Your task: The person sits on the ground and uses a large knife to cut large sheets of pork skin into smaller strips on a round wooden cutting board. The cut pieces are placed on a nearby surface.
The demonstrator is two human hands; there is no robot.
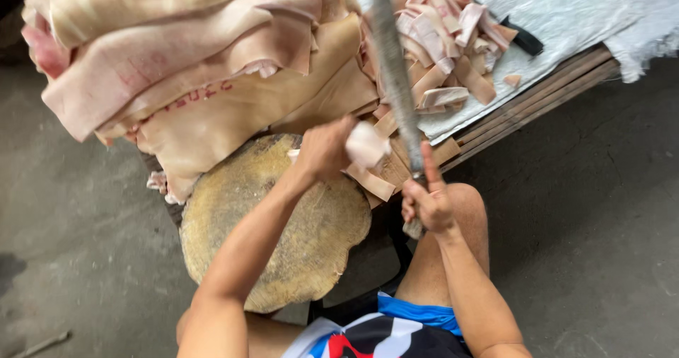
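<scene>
My right hand [426,204] grips the handle of a long knife [393,71], whose blade points up and away over the cut pieces. Closed around a pale strip of pork skin [366,144], my left hand [324,149] holds it above the far edge of a round wooden chopping block [283,238]. Just beyond the hands lies a heap of cut skin strips [442,43]. A big stack of whole pork skin sheets [184,68] hangs over the block's far left side.
The strips rest on a white woven sheet [566,11] spread over a low wooden platform [537,93]. A dark handled object [525,41] lies on the sheet. Grey concrete floor [601,223] surrounds the block. My bare knee [463,202] is under the right hand.
</scene>
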